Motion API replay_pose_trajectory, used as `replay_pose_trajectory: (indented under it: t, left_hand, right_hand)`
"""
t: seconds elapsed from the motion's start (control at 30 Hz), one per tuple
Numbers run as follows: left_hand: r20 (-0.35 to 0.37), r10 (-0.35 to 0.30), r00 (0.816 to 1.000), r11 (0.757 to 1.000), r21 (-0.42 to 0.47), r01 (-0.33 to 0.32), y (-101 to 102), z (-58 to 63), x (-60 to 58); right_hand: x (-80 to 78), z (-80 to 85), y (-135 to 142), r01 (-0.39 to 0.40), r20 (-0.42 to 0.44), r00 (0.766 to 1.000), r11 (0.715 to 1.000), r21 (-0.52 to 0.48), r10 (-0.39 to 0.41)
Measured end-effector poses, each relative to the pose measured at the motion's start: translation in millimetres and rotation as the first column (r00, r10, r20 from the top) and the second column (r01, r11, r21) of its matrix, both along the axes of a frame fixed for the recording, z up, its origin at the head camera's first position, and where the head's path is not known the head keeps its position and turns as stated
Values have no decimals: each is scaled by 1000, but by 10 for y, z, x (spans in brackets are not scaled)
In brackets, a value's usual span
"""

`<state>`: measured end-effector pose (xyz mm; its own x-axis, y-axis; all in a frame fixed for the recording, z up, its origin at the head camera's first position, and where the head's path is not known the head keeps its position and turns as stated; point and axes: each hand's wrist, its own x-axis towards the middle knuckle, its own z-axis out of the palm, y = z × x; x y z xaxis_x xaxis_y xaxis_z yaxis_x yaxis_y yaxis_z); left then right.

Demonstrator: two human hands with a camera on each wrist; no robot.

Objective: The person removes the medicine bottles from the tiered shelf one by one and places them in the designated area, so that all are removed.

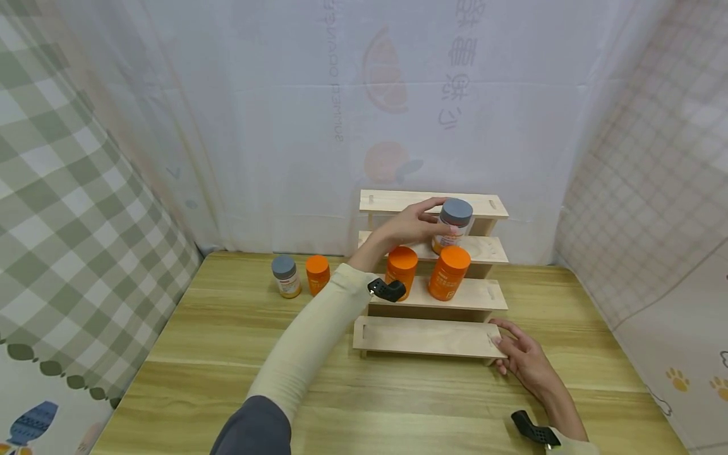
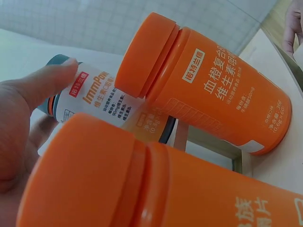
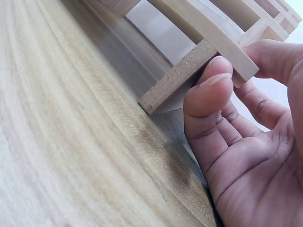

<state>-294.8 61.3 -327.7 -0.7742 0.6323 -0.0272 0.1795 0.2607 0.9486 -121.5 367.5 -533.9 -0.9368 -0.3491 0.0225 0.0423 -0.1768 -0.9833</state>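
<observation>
A tiered wooden display shelf (image 1: 426, 336) stands on the table, its steps rising toward the back. My left hand (image 1: 418, 225) holds a white supplement jar with a grey lid (image 1: 457, 213), fingers and thumb around its upper part, over the second-highest step. In the left wrist view the thumb lies along this white jar (image 2: 94, 90). Two orange jars, one on the left (image 1: 401, 268) and one on the right (image 1: 450, 273), stand on the step below, in front of that hand. My right hand (image 1: 526, 360) grips the lowest step's right end; the right wrist view shows fingers curled at the board's end (image 3: 236, 61).
Left of the shelf, a small grey-lidded jar (image 1: 286, 277) and a small orange jar (image 1: 318, 273) stand on the wood-grain table (image 1: 227, 354). A pale printed curtain (image 1: 273, 158) hangs behind, with a checked cloth (image 1: 85, 189) at the left.
</observation>
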Motion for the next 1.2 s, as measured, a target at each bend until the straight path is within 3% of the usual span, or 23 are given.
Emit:
replay_pose_trajectory:
  t: [0.6,0.97,1.2]
  left_hand:
    - [0,96,995,995,21,-96,-46,-19,-5]
    - [25,133,991,984,113,-134,-205,-37,48]
    - [74,146,987,965,211,-158,-320,-80,85]
  right_hand:
    - [-14,9,-20,0,-2,1000,1000,20,1]
    - [-18,-4,-12,9,-8,1000,1000,10,-9]
    - [-22,-5,5,19,-12,1000,1000,17,-19]
